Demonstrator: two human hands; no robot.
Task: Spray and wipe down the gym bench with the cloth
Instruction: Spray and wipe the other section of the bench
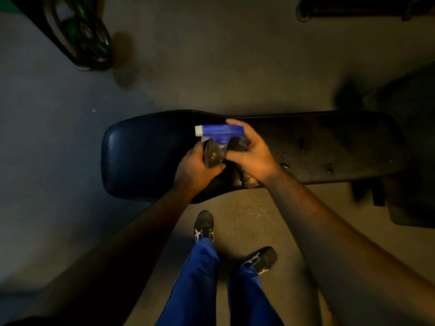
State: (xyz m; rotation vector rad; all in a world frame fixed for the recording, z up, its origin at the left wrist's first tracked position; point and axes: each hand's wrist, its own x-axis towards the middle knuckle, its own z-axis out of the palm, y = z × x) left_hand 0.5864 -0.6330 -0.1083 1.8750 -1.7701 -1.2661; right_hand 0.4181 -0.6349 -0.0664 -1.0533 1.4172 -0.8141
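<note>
Closest to you are your two black shoes (204,225) and your blue trousers (195,278) on the grey floor (58,161).

Next come your hands, over the near side of the bench. Your left hand (195,167) wraps around the clear body of the spray bottle (215,151), so that grip is closed on the bottle. Your right hand (249,149) curls around the blue spray head (221,131) from the right, so that grip holds the bottle too. The bottle stands nearly upright, top tipped a little away from you. Its white nozzle (199,131) points left, along the bench.

Under your right wrist a bit of cloth (248,180) peeks out on the bench edge. It is too hidden to see well.

The black gym bench (141,156) lies long from left to right. Its right part has dark wet drops (329,168).

Far off at the top left is a green and black weight plate (84,31).
</note>
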